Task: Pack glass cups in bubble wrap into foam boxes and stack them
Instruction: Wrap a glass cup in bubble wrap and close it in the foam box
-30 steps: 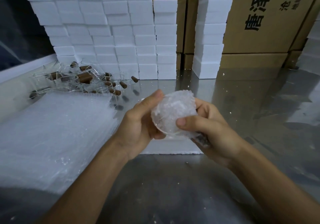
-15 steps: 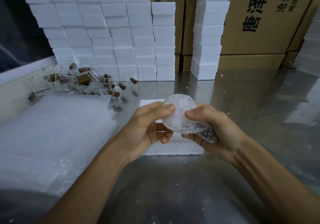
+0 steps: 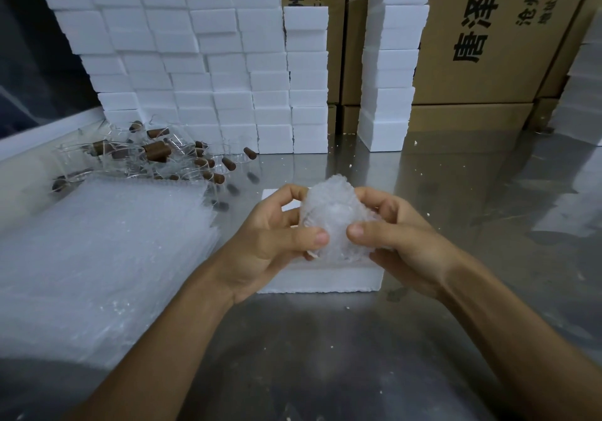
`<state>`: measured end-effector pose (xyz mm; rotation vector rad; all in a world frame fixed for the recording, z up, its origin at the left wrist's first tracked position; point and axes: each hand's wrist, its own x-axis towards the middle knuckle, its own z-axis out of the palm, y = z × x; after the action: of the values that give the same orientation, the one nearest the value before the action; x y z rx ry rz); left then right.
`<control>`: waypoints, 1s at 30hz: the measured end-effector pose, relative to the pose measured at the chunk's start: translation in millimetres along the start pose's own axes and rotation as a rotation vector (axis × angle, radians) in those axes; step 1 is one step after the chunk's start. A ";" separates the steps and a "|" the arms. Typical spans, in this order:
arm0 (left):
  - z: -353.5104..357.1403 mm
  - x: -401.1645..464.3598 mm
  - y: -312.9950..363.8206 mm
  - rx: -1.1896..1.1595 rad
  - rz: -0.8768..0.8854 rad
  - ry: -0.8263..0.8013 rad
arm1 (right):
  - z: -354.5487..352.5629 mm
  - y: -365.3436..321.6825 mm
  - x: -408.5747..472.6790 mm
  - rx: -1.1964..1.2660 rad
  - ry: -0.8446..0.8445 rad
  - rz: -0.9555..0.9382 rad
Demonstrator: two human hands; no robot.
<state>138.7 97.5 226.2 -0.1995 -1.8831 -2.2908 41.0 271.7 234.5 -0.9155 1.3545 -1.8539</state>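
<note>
gripping a crumpled, cloudy-white bubble-wrapped cup (image 3: pixel 332 222), both hands curl round it over a foam box (image 3: pixel 325 279).

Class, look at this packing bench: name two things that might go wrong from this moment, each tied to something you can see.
1. The left hand and right hand pinch the bubble-wrapped cup above the foam box; if the loose wrap slips, the cup may drop.
2. Unwrapped glass cups lie heaped by the bubble wrap sheets; pulling a sheet could knock them together.
</note>
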 end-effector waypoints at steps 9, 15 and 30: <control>-6.2 -4.6 3.7 0.538 0.064 -0.051 | -7.8 -0.6 -4.2 -0.660 -0.083 -0.076; -2.8 0.0 -3.8 0.802 0.238 0.070 | -8.4 7.0 1.6 -0.970 0.106 -0.167; -12.5 4.0 -6.6 0.767 0.348 0.214 | -11.3 13.4 4.2 -0.891 0.218 -0.451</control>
<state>133.4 86.4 218.3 -0.1496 -2.2279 -1.2093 30.7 270.6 219.7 -1.5878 2.3420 -1.6597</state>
